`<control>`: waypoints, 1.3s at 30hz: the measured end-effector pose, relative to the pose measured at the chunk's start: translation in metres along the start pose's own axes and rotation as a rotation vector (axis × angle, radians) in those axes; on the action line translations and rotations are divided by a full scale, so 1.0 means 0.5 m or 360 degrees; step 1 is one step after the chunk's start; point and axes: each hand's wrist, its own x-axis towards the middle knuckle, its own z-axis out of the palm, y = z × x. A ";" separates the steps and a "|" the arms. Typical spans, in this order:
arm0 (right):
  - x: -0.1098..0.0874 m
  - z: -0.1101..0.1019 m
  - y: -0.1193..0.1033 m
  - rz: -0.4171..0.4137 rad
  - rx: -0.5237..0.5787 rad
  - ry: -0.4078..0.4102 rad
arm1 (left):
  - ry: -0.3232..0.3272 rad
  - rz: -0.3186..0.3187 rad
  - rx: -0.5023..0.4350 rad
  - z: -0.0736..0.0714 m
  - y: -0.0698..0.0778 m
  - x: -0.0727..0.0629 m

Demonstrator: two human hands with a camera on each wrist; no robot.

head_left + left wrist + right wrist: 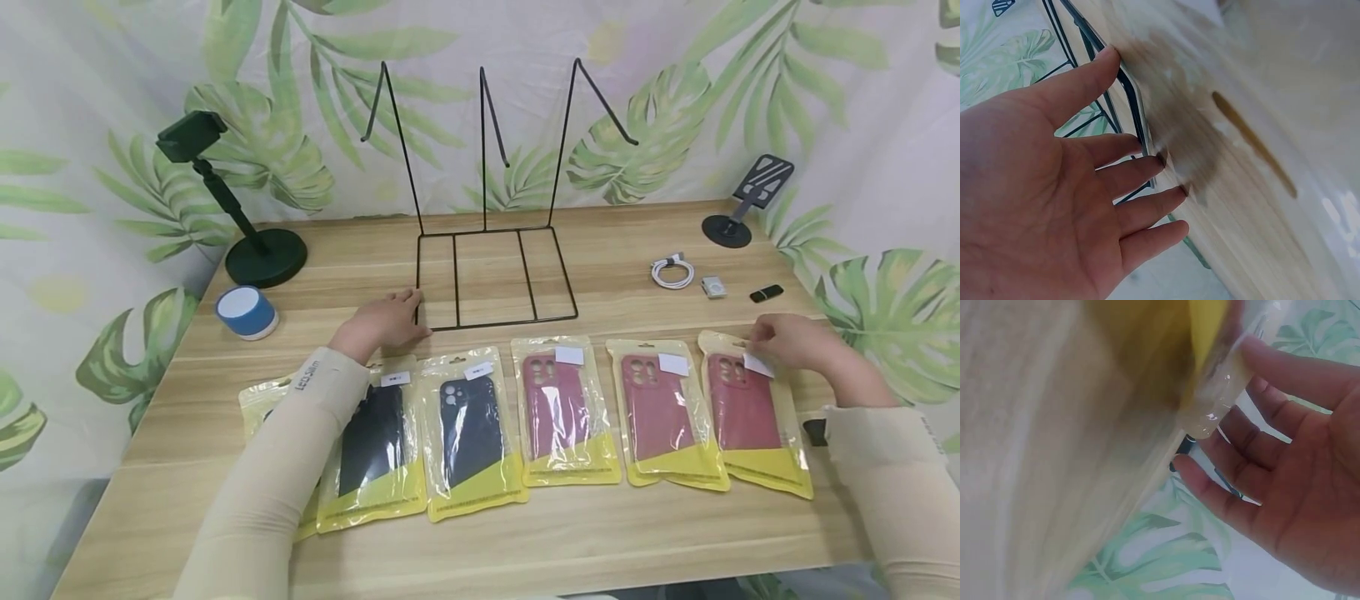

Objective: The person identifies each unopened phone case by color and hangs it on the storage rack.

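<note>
My left hand (386, 321) rests at the left front corner of a black wire rack (497, 323), its fingers extended. In the left wrist view the thumb (1107, 59) touches the rack's wire. My right hand (795, 343) pinches the upper right corner of the rightmost packaged phone case (746, 417), a red case in a clear and yellow bag. The right wrist view shows the thumb on the bag's edge (1213, 406), with fingers behind it. Left of it lie more bagged cases: a pink one (656, 412), another pink one (557, 408), a dark blue one (472, 425) and a black one (375, 442).
At the back left stand a dark green phone stand (266, 257) and a blue and white cylinder (247, 313). A small black stand (727, 231), a coiled white cable (672, 272), a small silver device (714, 287) and a black stick (767, 293) are on the right.
</note>
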 end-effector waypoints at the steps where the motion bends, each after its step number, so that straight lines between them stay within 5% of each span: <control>1: -0.001 -0.002 -0.001 0.0000 -0.0005 0.0015 | -0.0002 -0.0004 -0.0009 -0.001 0.000 0.000; 7: -0.016 -0.033 -0.021 -0.0023 0.0006 0.0208 | -0.0002 0.0000 -0.0028 0.001 -0.001 -0.002; 12: -0.047 -0.069 -0.070 -0.0093 0.0068 0.0512 | -0.0001 0.0000 -0.0036 0.002 -0.001 -0.005; 23: -0.103 -0.152 -0.192 -0.0690 -0.0329 0.1157 | 0.0007 -0.0004 -0.0037 0.004 -0.006 -0.003; 31: -0.059 -0.201 -0.287 -0.1009 -0.0241 0.1485 | 0.0020 -0.0003 -0.0025 0.006 -0.007 -0.004; 39: 0.017 -0.222 -0.387 -0.1140 -0.0014 0.1722 | 0.0024 0.0004 -0.0032 0.004 -0.005 -0.005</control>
